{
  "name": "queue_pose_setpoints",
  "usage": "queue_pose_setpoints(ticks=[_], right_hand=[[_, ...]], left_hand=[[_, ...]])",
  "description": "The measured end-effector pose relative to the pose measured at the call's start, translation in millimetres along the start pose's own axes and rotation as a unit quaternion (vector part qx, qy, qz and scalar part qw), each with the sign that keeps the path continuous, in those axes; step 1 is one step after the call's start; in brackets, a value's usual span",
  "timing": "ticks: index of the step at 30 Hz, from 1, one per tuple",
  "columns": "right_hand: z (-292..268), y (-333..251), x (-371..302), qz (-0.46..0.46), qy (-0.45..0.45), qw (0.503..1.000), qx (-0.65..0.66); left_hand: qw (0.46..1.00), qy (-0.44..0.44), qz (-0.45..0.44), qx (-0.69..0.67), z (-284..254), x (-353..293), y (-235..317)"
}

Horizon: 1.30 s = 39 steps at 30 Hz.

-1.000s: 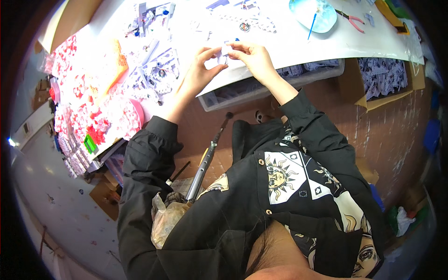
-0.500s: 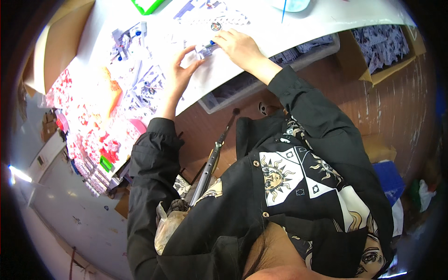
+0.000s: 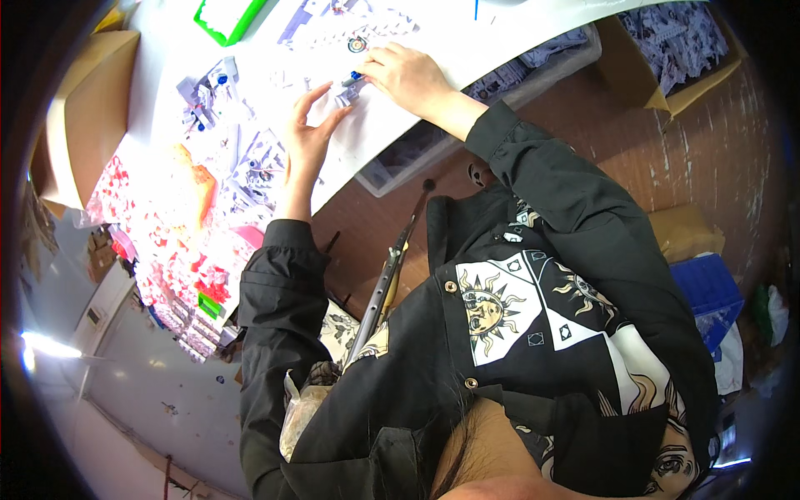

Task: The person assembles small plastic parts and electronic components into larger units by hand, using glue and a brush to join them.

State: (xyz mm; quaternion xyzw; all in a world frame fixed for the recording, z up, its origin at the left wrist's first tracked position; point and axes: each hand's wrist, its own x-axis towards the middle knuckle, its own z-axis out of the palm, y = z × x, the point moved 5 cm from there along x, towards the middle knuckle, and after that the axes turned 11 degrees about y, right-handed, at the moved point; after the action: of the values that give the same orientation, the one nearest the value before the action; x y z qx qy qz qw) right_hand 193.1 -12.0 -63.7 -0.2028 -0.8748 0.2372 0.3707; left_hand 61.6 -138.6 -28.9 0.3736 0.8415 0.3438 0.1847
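Over the white tabletop, the fingertips of my right hand (image 3: 407, 79) pinch a small grey-lilac plastic part (image 3: 345, 95) with a blue piece at its upper end. My left hand (image 3: 307, 137) is beside that part on its left, thumb and forefinger spread apart around its near side. Whether the thumb tip touches the part is hard to tell. Just beyond my right fingers lies a small round dark-rimmed piece (image 3: 357, 44). To the left of my left hand is a loose heap of grey-lilac plastic parts (image 3: 258, 158), some with blue bits.
A mound of red and white pieces (image 3: 179, 250) covers the table's left end, near a cardboard box (image 3: 87, 117). A green-rimmed tray (image 3: 229, 37) sits farther back. Under the right edge stand a clear bin (image 3: 575, 54) and a carton of grey parts (image 3: 675, 50).
The whole view has shifted, so the table contents appear farther left and higher. My left finger and thumb look slightly wider apart from the part; my right hand keeps its pinch.
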Motion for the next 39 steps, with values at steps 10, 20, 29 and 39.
queue_pose_setpoints(ticks=[10, 20, 29, 39], right_hand=[[-2.4, -0.7, -0.3, 0.003, 0.001, 1.0, -0.01], [-1.0, 0.3, -2.4, 0.01, 0.006, 1.0, -0.019], [-2.9, -1.4, -1.4, 0.01, 0.003, 1.0, -0.016], [-3.4, 0.5, -2.7, 0.019, 0.02, 1.0, -0.002]], left_hand=[[0.993, 0.042, 0.081, 0.07, -2.3, -5.8, 16.0], [0.99, 0.039, 0.096, 0.096, -0.1, -4.7, 20.2], [0.987, 0.046, 0.097, 0.12, 0.4, -6.0, 26.8], [0.978, 0.053, 0.097, 0.178, 3.6, -1.5, 30.6]])
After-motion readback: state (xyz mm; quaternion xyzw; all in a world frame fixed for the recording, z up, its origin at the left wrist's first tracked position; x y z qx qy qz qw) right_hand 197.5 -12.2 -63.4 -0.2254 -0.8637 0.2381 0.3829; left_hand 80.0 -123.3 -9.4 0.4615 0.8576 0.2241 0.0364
